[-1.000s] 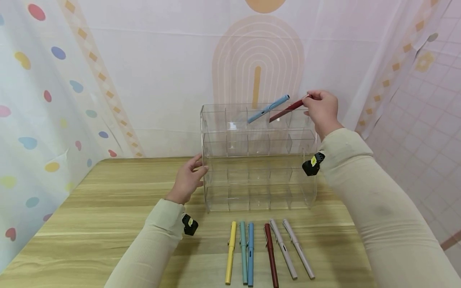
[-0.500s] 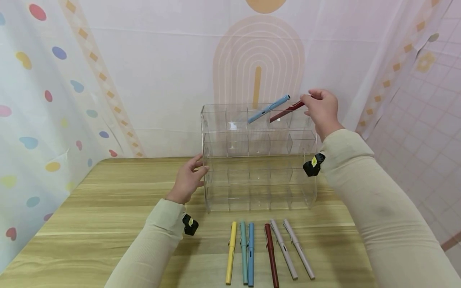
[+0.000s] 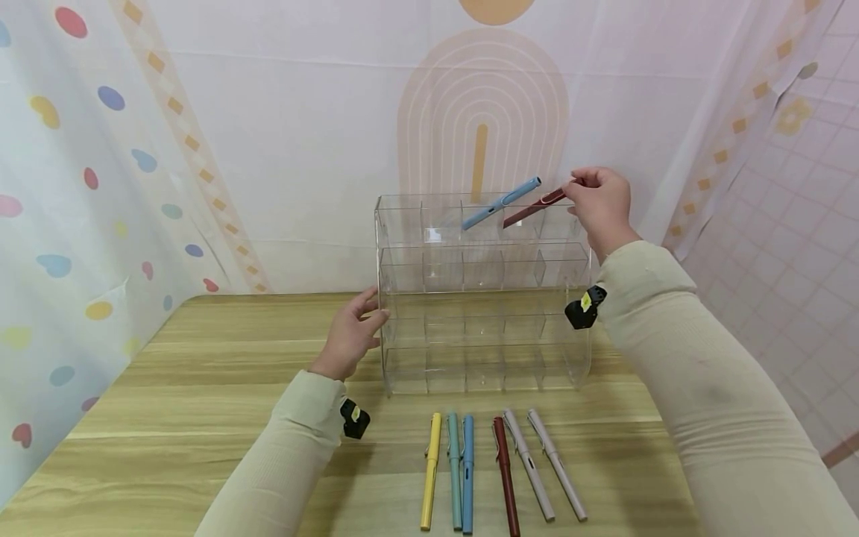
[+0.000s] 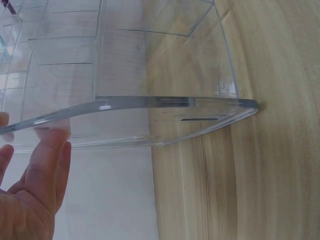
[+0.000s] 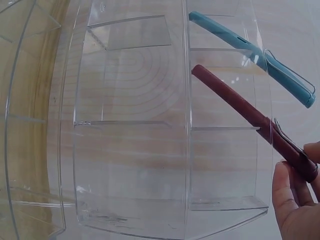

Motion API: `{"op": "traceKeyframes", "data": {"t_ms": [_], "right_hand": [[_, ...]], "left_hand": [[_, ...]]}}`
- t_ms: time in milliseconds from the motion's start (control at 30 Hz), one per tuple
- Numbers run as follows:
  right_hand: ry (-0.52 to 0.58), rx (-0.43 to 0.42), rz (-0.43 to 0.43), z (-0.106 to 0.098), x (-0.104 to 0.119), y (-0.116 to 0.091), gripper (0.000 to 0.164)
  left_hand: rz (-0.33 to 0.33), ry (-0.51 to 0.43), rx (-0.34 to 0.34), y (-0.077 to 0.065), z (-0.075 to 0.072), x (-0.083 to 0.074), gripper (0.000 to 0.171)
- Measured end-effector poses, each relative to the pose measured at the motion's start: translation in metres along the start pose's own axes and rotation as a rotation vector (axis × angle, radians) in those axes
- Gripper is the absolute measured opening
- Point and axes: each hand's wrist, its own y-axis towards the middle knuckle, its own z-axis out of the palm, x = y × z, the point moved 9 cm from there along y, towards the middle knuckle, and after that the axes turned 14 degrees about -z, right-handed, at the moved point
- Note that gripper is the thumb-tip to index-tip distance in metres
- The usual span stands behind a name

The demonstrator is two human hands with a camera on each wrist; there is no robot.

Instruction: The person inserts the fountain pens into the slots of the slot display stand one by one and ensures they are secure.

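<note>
My right hand pinches the clip end of a dark red pen between thumb and fingers. The pen slants over the top tier of a clear acrylic organizer, its other end inside a compartment. One compartment to the left, a blue pen leans at a similar slant, untouched. With extended fingers, my left hand touches the organizer's left side panel. In the left wrist view, fingers rest against the outside of that clear panel.
Before the organizer lie a yellow pen, a teal pen, a second blue pen, another red pen and two pale lilac pens. A patterned curtain hangs behind the wooden table.
My right thumb and fingers have shifted on the red pen, and it has turned so that its clip shows more. The left hand and the other pens have stayed put.
</note>
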Motion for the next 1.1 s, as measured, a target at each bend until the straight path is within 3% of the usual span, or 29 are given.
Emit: {"op": "traceKeyframes", "data": {"t_ms": [367,500,633,867,1100], "right_hand": [[-0.033,0.033,0.002,0.002,-0.001,-0.001,0.037],[-0.023,0.042,0.017,0.001,0.000,-0.004,0.047],[-0.012,-0.010,0.002,-0.008,0.002,-0.010,0.058],[0.050,-0.148,-0.019,-0.032,-0.005,-0.031,0.057],[0.102,-0.134,0.034,-0.045,-0.025,-0.057,0.054]], "left_hand": [[-0.001,-0.003,-0.001,0.000,0.001,0.000,0.059],[0.000,-0.001,-0.006,0.000,0.001,0.000,0.059],[0.005,-0.005,-0.006,0.000,0.001,-0.001,0.059],[0.011,-0.005,0.002,0.000,0.000,-0.002,0.059],[0.005,-0.001,-0.004,0.000,0.000,-0.001,0.059]]}}
